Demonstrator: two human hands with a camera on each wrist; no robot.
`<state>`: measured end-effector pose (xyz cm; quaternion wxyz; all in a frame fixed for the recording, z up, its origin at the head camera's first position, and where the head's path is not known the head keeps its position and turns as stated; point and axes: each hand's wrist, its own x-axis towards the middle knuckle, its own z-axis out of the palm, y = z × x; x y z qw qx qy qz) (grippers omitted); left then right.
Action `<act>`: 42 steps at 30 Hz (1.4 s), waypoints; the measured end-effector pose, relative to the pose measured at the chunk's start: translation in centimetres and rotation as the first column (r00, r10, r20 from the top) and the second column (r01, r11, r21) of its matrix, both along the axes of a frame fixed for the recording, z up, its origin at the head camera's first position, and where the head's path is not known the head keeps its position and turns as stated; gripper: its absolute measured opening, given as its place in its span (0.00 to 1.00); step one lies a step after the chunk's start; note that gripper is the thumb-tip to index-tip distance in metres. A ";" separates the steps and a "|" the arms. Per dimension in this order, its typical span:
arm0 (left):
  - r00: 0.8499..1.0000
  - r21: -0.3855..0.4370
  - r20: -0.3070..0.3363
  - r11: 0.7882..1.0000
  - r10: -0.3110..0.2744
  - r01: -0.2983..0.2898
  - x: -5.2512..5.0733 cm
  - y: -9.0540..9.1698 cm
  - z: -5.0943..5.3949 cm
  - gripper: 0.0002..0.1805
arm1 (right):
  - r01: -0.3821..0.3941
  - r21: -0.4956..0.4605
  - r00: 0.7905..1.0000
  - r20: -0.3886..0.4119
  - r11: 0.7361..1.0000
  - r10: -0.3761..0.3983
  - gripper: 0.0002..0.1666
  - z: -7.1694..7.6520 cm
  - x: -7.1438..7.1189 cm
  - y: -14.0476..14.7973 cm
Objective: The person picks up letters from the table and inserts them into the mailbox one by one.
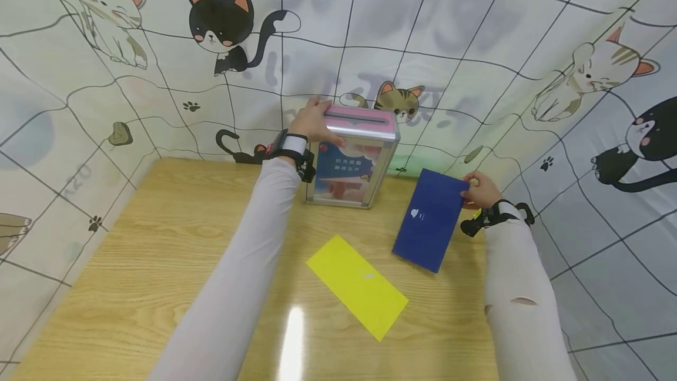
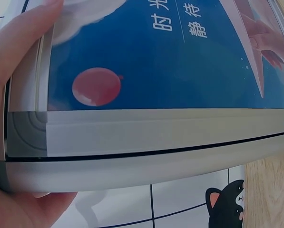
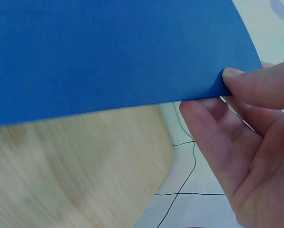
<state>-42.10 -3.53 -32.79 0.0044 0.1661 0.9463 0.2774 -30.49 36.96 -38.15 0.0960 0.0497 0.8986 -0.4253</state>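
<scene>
A ballot-style box with a pink slotted top, silver frame and a poster in its clear front stands at the back of the table. My left hand grips its upper left corner, thumb on the front; the left wrist view shows the silver edge between thumb and fingers. To the right of the box, my right hand pinches a dark blue envelope by its upper right corner. In the right wrist view the thumb lies on the blue face, with fingers behind. A yellow envelope lies flat in front of the box.
The wooden table meets a cloth backdrop with grid lines and cartoon cats, hanging close behind the box and along both sides. A bright reflection lies on the table's front part.
</scene>
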 end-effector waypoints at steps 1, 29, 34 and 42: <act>1.000 -0.001 0.000 1.000 -0.001 0.001 0.0 0.0 0.0 0.62 | 0.010 -0.013 1.000 0.000 1.000 -0.010 0.17 0.2 0.0 0.0; 1.000 0.014 0.005 1.000 0.010 -0.010 0.3 0.0 0.3 0.61 | 0.124 -0.378 0.984 -0.073 0.918 -0.163 0.16 9.4 -0.7 1.2; 1.000 0.015 0.000 1.000 0.010 -0.010 0.2 0.0 0.2 0.62 | 0.133 -0.618 0.978 -0.043 0.775 -0.202 0.16 11.5 -0.5 1.3; 1.000 0.014 -0.002 1.000 0.013 -0.013 0.1 0.2 0.0 0.62 | 0.138 -0.722 0.979 -0.004 0.678 -0.203 0.17 14.0 -0.8 1.4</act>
